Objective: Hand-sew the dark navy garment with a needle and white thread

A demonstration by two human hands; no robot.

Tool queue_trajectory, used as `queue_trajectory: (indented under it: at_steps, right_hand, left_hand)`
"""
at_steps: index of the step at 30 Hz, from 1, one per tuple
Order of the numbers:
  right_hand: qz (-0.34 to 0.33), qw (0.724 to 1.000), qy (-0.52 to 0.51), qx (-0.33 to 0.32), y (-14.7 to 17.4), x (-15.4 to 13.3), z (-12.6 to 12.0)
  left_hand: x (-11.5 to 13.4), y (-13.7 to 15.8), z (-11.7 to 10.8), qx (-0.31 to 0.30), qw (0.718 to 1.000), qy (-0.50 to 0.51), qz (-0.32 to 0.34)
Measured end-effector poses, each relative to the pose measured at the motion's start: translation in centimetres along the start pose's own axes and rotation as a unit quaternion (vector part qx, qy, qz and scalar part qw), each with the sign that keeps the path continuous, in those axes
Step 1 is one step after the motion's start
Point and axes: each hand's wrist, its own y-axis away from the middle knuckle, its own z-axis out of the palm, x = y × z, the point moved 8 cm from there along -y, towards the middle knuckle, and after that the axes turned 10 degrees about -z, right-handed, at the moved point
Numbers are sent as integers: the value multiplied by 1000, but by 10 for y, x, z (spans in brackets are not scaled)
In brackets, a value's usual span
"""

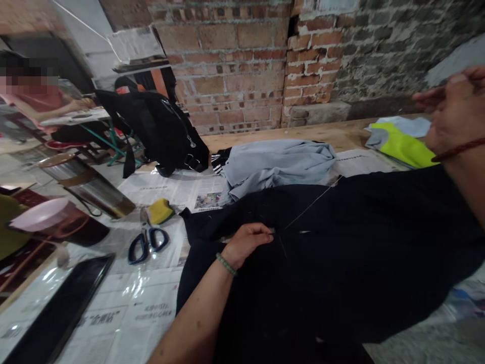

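Black fabric (359, 253) is spread over most of the table, right half of the view, on top of newspaper (151, 303) under clear plastic. Left hand (248, 242) rests on the cloth near its left edge, fingers curled together & pinching down on the fabric right where a thin thread (312, 203) starts. Thread runs taut up & to the right toward the right hand (454, 108), which is raised high at the frame edge w/ fingers drawn together, prob gripping the thread end, tho can't really tell since it's blurry. Green bead bracelet (226, 264) on left wrist, red cord on the right one. Behind the cloth: a grey-blue garment (276, 164) bunched up, neon yellow vest (403, 146) far right. To the left: blue-handled scissors (147, 243), a yellow sponge (161, 211), black backpack (159, 131) against the brick wall. Another person sits at the far left, bg.
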Motion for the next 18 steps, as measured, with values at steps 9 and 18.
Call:
queue_trajectory:
  at_steps: [9, 18]
  right_hand:
    - [82, 965, 16, -248, 118, 0, 58]
    - [-35, 810, 3, -585, 282, -55, 126]
  left_hand:
    - [2, 2, 1, -9, 1000, -11, 5]
    - [8, 5, 3, -1, 999, -42, 30]
